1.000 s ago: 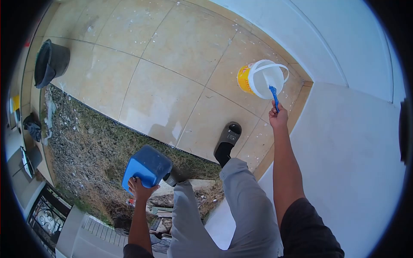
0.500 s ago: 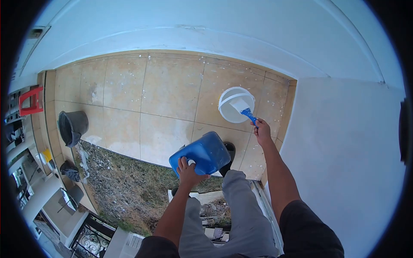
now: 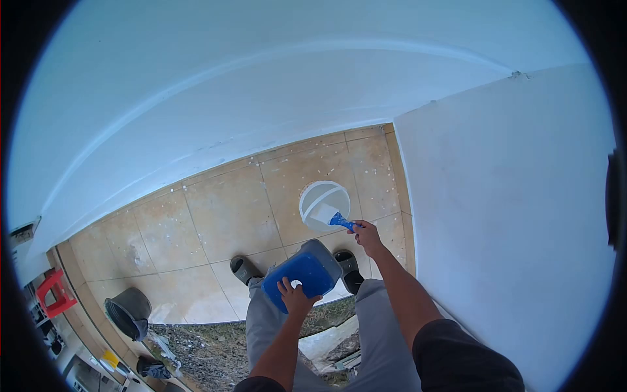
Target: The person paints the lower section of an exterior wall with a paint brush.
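Observation:
My left hand (image 3: 297, 300) holds a blue plastic stool (image 3: 313, 264) by its seat, fingers at the round hole in the middle. The stool is in front of my legs, between my two feet. In my right hand (image 3: 367, 236) is a paintbrush (image 3: 341, 221) with a blue, paint-flecked handle and a wide white head. The brush head overlaps the opening of a white bucket (image 3: 302, 208) that stands on the tiles. The bucket's white handle crosses its top.
Beige floor tiles (image 3: 222, 228) carry white paint spots. White walls (image 3: 457, 196) meet in a corner ahead and right. A black bucket (image 3: 128, 312) and a red plastic stool (image 3: 56, 292) are at the left. Rough ground with grass (image 3: 215, 346) borders the tiles behind my feet.
My view has turned, so the bucket appears lower and further left. The stool's seat now faces up more, and my left foot shows on the tiles. Both hands keep their holds.

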A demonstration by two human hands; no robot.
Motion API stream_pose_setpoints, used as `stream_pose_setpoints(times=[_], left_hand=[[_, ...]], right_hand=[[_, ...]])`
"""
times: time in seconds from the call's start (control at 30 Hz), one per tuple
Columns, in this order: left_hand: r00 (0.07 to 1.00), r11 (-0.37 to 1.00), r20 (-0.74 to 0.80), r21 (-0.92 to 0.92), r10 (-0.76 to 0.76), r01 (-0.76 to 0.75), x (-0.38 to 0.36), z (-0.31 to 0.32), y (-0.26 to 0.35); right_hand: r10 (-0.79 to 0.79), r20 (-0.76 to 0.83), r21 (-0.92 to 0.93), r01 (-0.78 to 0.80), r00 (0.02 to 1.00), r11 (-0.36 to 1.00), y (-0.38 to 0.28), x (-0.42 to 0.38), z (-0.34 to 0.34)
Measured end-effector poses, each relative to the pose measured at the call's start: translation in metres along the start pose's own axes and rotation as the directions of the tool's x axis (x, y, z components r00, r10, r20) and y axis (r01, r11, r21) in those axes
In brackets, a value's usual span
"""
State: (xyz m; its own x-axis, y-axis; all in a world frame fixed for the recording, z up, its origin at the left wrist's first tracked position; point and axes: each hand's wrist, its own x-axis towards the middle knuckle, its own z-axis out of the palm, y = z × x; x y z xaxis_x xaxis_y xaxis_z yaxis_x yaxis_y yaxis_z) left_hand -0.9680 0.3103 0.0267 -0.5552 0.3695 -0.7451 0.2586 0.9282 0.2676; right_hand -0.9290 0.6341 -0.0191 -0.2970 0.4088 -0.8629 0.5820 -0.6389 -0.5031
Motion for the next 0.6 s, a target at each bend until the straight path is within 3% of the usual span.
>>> stream_pose_setpoints(times=[0.17, 0.3, 0.6], left_hand=[[0.999, 0.998, 0.007, 0.041, 0.047, -0.047, 0.008, 0.004, -0.019], [1.000, 0.999, 0.001, 0.050, -0.019, 0.019, 0.024, 0.043, -0.002], [0.996, 0.992, 0.091, 0.121, 0.023, -0.035, 0.035, 0.119, 0.014]], right_hand=[[0.029, -0.092, 0.118, -0.018, 0.995, 0.993, 0.021, 0.008, 0.019], [-0.020, -0.003, 0.233, 0.020, 1.000, 0.972, 0.028, 0.019, 0.006], [-0.001, -0.007, 0.057, 0.002, 1.000, 0.998, 0.012, 0.024, -0.018]])
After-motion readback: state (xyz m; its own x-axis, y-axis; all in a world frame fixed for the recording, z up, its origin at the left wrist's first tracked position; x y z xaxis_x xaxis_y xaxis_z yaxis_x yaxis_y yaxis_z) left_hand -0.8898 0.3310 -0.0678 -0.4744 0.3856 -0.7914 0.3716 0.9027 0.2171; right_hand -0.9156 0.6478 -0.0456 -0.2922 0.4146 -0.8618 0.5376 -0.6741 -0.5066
